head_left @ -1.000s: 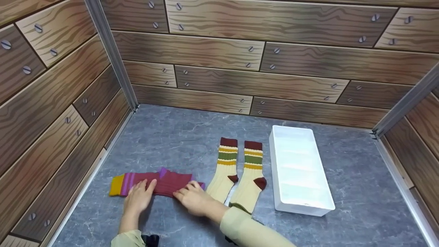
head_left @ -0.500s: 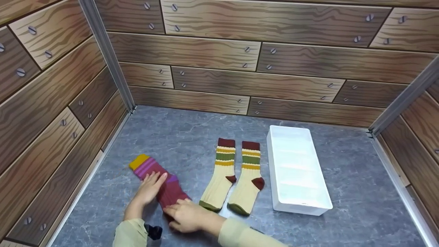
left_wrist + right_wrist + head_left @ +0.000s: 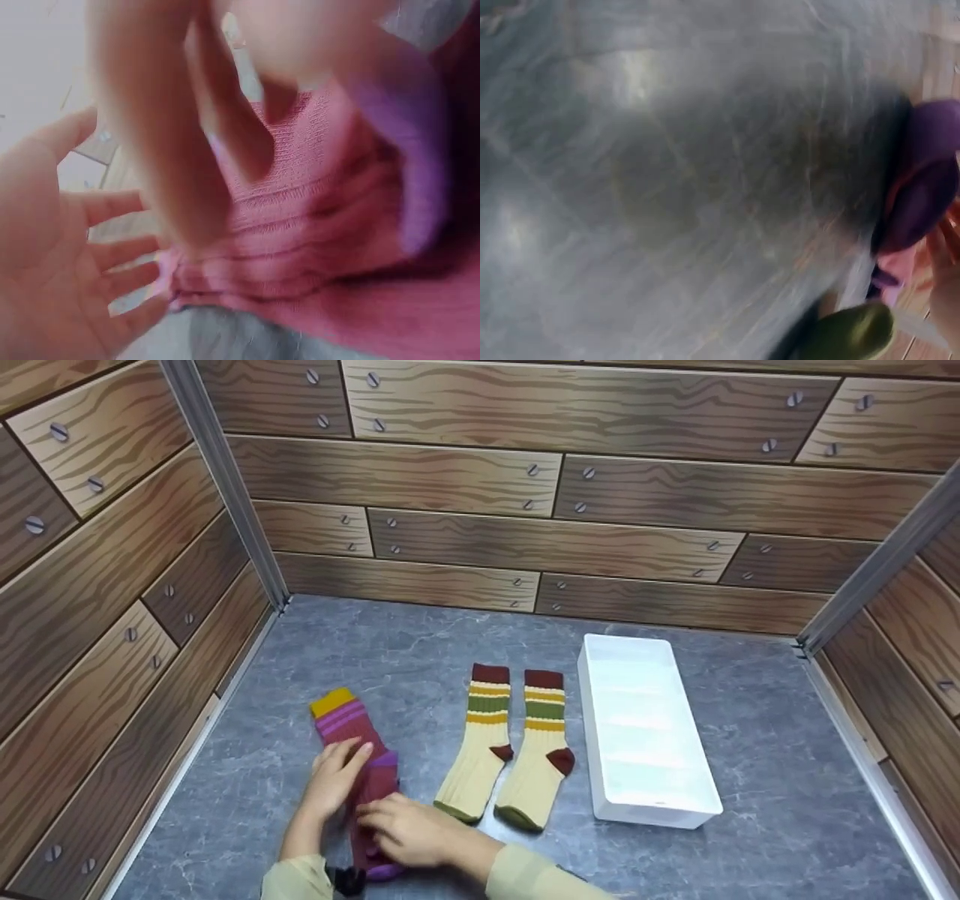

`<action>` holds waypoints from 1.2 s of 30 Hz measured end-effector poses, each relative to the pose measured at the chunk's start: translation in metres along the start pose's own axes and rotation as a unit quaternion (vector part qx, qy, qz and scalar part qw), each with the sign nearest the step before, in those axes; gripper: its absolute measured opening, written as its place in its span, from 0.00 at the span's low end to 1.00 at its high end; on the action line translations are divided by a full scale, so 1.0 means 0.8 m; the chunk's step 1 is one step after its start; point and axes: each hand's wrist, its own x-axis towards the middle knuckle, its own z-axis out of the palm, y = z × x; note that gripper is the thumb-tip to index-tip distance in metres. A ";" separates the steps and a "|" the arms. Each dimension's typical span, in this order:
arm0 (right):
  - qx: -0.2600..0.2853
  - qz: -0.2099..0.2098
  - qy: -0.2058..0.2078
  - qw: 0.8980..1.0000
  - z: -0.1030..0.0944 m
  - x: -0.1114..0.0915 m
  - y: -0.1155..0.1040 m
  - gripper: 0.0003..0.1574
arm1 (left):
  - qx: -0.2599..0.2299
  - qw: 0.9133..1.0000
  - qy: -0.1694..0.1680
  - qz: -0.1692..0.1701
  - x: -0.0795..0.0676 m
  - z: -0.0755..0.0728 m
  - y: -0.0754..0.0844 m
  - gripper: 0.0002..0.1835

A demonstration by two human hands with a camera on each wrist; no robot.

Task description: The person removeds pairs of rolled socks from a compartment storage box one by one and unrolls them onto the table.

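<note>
A burgundy sock (image 3: 381, 784) with a mustard cuff, purple stripes, purple heel and purple toe lies on the grey surface, its cuff pointing away. My left hand (image 3: 331, 780) is at its left side, and the left wrist view shows that hand (image 3: 56, 255) with fingers straight and spread, their tips at the knit. Over the foot part is my right hand (image 3: 409, 829), its fingers relaxed and blurred close above the fabric (image 3: 292, 217) in the left wrist view. The purple toe (image 3: 922, 180) shows at the right edge of the right wrist view.
Two cream socks (image 3: 472, 780) (image 3: 529, 787) with maroon cuffs, striped legs and green toes lie side by side to the right. Beyond them stands a long white box (image 3: 652, 816). Wood-patterned walls (image 3: 420, 570) enclose the surface at the back and sides.
The burgundy sock has turned from lying sideways to pointing away, with its cuff swung up and right and its foot toward the near edge. Both hands have moved with it.
</note>
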 end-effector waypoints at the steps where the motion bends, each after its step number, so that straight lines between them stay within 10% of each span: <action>1: 0.003 0.009 0.007 1.000 0.000 -0.002 0.003 0.20 | 0.000 1.000 0.012 -0.003 -0.005 -0.001 -0.001 0.32; 9: -0.019 0.015 -0.008 1.000 0.006 -0.014 0.009 0.16 | -0.017 0.999 -0.013 -0.035 -0.026 -0.009 -0.004 0.31; 29: -0.052 0.015 -0.039 0.998 0.011 -0.025 0.004 0.31 | -0.175 0.975 -0.115 -0.071 0.012 0.016 0.036 0.42; 36: -0.035 0.026 -0.034 0.998 -0.006 -0.018 0.018 0.31 | -0.156 0.984 -0.084 -0.033 -0.002 0.014 0.035 0.35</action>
